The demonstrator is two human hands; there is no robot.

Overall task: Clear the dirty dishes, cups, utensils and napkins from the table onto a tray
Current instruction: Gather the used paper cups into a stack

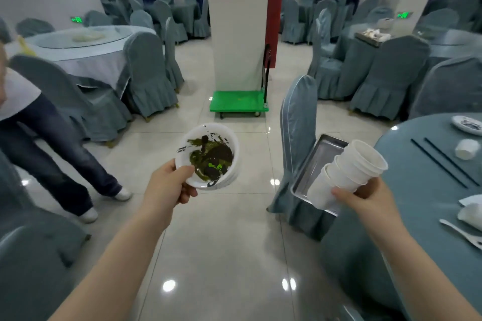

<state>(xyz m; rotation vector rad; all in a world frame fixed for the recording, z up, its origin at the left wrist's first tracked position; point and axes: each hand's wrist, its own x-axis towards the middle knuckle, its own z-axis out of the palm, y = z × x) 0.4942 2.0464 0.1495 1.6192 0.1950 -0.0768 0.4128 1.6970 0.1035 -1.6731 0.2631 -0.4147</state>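
Observation:
My left hand [169,185] grips the near rim of a stack of white bowls [208,156], the top one smeared with dark green sauce, held over the floor. My right hand [365,197] holds a tilted stack of white paper cups [349,169] just above a steel tray [317,156] that sits on a covered chair. On the round blue-grey table [417,190] at right lie a dirty small plate [468,124], dark chopsticks [443,161], a small white cup [467,149], a white spoon [461,233] and a crumpled napkin [472,212].
A covered chair [298,138] stands beside the table under the tray. A person in jeans [52,143] stands at the left. A green cart [238,101] sits by a white pillar ahead. More covered chairs and tables fill the room; shiny tiled floor lies between.

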